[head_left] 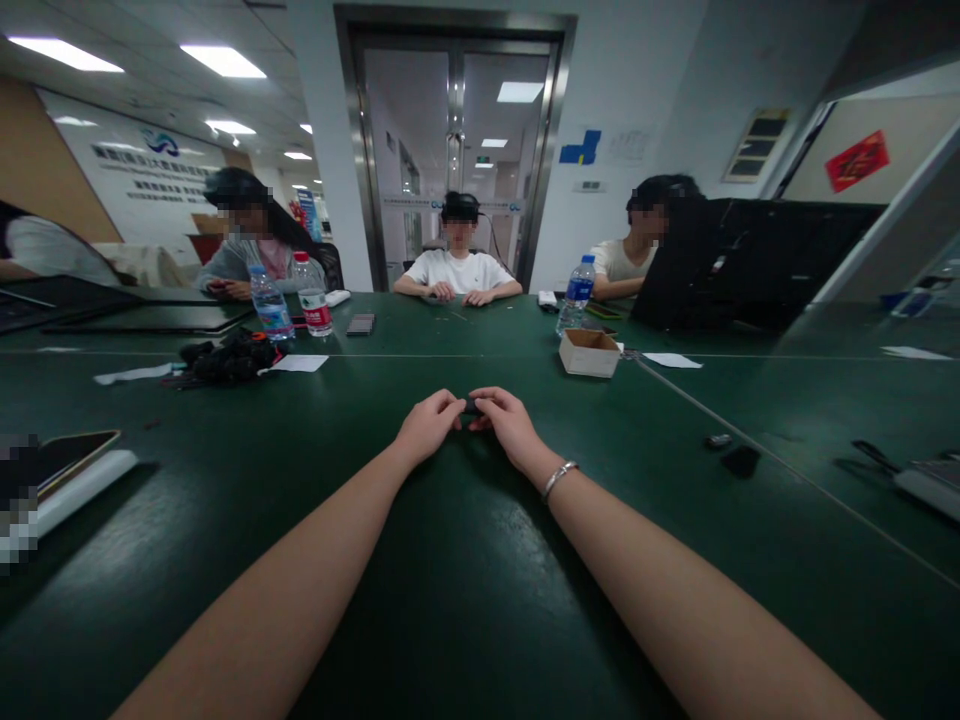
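Observation:
A small dark object (471,406) sits between my two hands, just above or on the green table (450,560); its shape is mostly hidden by the fingers. My left hand (430,428) pinches its left end with thumb and fingers. On the other end, the fingers of my right hand (510,422) are closed round it. A silver bracelet (559,481) circles my right wrist. Beyond my hands to the right stands an open cardboard box (589,356).
Water bottles (313,298) and a black bundle (229,360) stand back left. Another bottle (577,292) is behind the box. A phone (71,460) lies at the left edge. Black monitors (750,265) stand at right. Several people sit around the table.

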